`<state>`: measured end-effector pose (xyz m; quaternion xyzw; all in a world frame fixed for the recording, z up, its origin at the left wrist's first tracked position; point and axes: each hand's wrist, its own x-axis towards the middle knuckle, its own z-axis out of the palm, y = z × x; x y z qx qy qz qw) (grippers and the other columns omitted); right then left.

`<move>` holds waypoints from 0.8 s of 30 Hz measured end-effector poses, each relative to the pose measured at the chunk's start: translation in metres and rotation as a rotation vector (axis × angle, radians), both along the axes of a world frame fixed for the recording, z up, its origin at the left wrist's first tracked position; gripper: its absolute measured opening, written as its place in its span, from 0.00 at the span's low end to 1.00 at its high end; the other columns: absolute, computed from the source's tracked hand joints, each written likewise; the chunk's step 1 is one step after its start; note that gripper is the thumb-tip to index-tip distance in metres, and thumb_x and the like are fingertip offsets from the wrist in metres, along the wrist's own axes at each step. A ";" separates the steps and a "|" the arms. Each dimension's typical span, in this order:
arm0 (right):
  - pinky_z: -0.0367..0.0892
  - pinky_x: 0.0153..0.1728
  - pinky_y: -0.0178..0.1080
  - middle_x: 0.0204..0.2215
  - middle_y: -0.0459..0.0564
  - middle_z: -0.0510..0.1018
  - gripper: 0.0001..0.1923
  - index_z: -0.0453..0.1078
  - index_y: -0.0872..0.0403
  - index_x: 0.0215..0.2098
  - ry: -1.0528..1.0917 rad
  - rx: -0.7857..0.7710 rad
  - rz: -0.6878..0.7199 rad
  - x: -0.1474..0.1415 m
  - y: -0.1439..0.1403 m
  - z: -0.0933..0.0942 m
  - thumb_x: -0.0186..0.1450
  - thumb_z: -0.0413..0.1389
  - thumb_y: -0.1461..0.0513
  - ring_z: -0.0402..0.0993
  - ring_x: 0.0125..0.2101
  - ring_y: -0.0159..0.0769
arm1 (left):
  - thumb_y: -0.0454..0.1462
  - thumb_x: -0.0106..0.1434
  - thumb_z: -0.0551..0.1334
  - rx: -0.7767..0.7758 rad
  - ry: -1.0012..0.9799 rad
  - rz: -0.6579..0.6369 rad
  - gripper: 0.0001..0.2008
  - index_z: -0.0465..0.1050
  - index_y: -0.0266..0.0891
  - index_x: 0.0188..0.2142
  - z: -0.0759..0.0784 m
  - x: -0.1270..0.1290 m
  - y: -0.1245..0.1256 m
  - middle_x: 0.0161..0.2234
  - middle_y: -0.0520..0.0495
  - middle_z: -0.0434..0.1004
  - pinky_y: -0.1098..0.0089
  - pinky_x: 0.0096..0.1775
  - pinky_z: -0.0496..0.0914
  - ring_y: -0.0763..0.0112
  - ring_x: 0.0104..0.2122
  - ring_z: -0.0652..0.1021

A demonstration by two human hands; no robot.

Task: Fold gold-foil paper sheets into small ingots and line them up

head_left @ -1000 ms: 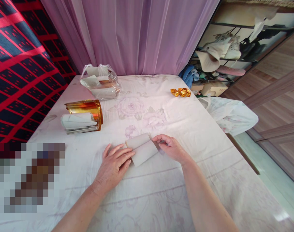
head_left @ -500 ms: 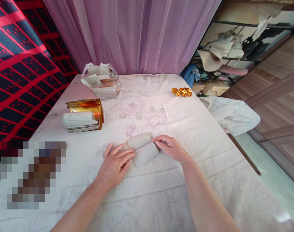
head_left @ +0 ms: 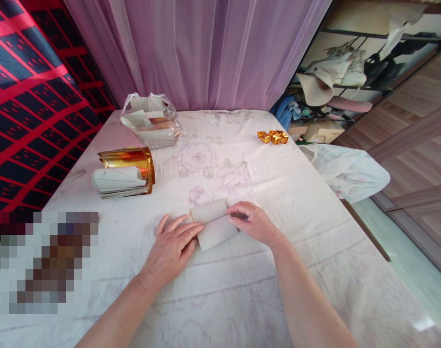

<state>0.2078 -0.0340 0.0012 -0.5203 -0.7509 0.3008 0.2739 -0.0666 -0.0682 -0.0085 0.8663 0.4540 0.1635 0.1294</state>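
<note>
A sheet of pale grey paper lies on the flowered cloth in front of me, its long edges folded inward so two flaps face up. Across its left end rests my left hand, fingers stretched out and spread, fingertips touching the paper. My right hand is at the right end, thumb and forefinger pinching the edge where the two flaps meet. The underside of the paper is hidden.
Left stands a curled stack of gold foil paper, with a plastic bag of more paper behind it. Folded gold pieces sit at the far right. A white bag hangs by the table's right edge, near a shelf.
My right thumb has moved in along the paper, and the fingers now close on the edge between the flaps. The left hand stays nearly still.
</note>
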 end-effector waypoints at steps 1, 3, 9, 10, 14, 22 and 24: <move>0.67 0.42 0.38 0.36 0.47 0.81 0.08 0.76 0.51 0.38 -0.012 0.012 0.010 0.000 0.000 0.000 0.62 0.58 0.66 0.75 0.37 0.35 | 0.36 0.68 0.54 0.001 0.001 -0.004 0.19 0.71 0.50 0.56 0.000 0.000 0.000 0.53 0.52 0.78 0.40 0.64 0.49 0.55 0.59 0.69; 0.67 0.42 0.39 0.35 0.47 0.81 0.08 0.76 0.51 0.39 -0.033 0.040 0.033 0.000 0.000 -0.001 0.63 0.58 0.65 0.75 0.37 0.35 | 0.36 0.68 0.54 0.003 0.001 -0.007 0.19 0.70 0.50 0.56 -0.001 -0.001 0.001 0.54 0.53 0.78 0.41 0.64 0.48 0.55 0.59 0.69; 0.67 0.44 0.41 0.37 0.48 0.80 0.07 0.76 0.50 0.40 -0.063 0.044 0.066 0.001 0.000 0.000 0.63 0.60 0.63 0.75 0.40 0.37 | 0.36 0.69 0.53 0.001 0.006 -0.007 0.19 0.69 0.50 0.57 -0.001 0.000 0.001 0.54 0.54 0.77 0.42 0.63 0.48 0.55 0.60 0.69; 0.66 0.44 0.42 0.37 0.48 0.80 0.06 0.76 0.50 0.39 -0.061 0.041 0.065 0.001 0.000 0.000 0.63 0.60 0.63 0.75 0.40 0.37 | 0.37 0.69 0.53 0.002 0.008 -0.007 0.19 0.69 0.50 0.57 -0.001 0.000 0.000 0.54 0.54 0.77 0.42 0.64 0.48 0.56 0.60 0.69; 0.66 0.43 0.40 0.35 0.47 0.80 0.04 0.76 0.51 0.35 -0.030 0.043 0.070 0.001 0.000 0.000 0.63 0.59 0.64 0.75 0.38 0.36 | 0.37 0.69 0.54 0.018 0.007 -0.005 0.18 0.70 0.50 0.57 -0.001 0.000 0.000 0.54 0.53 0.78 0.43 0.64 0.47 0.57 0.60 0.69; 0.66 0.41 0.39 0.32 0.46 0.79 0.05 0.76 0.51 0.32 -0.010 0.049 0.057 -0.001 0.001 -0.001 0.62 0.60 0.67 0.74 0.36 0.34 | 0.37 0.68 0.54 0.031 0.022 -0.027 0.18 0.72 0.50 0.55 0.000 0.001 0.000 0.54 0.53 0.77 0.43 0.65 0.47 0.56 0.59 0.69; 0.66 0.41 0.39 0.33 0.46 0.79 0.04 0.76 0.51 0.32 -0.017 0.046 0.060 -0.001 0.001 -0.001 0.61 0.61 0.67 0.74 0.36 0.34 | 0.35 0.67 0.53 0.032 0.021 -0.028 0.19 0.71 0.49 0.55 0.000 0.000 0.000 0.55 0.53 0.77 0.43 0.65 0.47 0.57 0.59 0.69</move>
